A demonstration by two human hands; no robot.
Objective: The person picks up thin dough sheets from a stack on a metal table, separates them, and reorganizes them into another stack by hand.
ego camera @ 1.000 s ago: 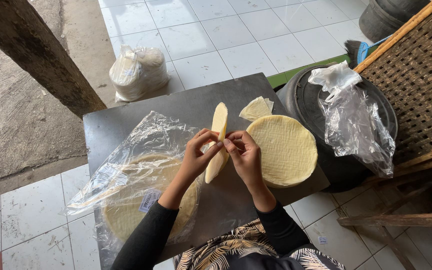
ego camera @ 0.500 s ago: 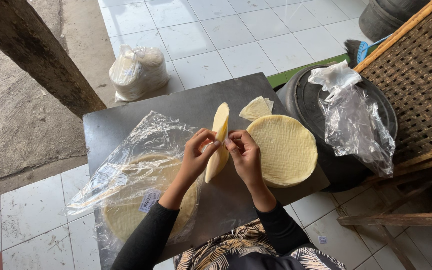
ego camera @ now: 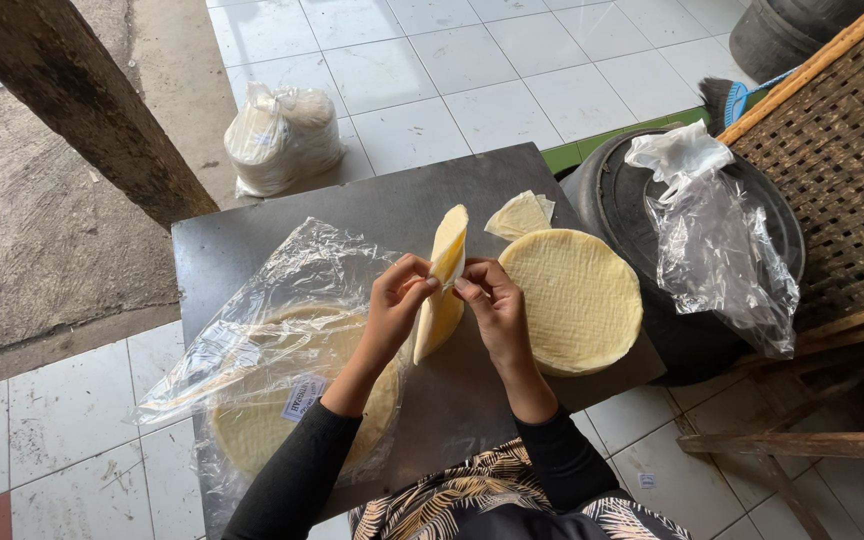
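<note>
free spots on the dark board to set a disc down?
Bare board runs along the far edge, beyond the clear bag and left of the small cut pieces. Another patch lies near the body, between bag and round stack. The middle is crowded: both hands hold a disc.

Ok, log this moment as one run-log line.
left hand: grips thin round wafer on edge | right hand: same wafer | wafer stack: right, on table

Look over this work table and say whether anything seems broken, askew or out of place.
One thing stands out: broken wedge-shaped pieces of a pale disc lie loose on the dark table, just beyond the neat stack of round discs. The left hand and right hand hold one thin disc on edge.
</note>
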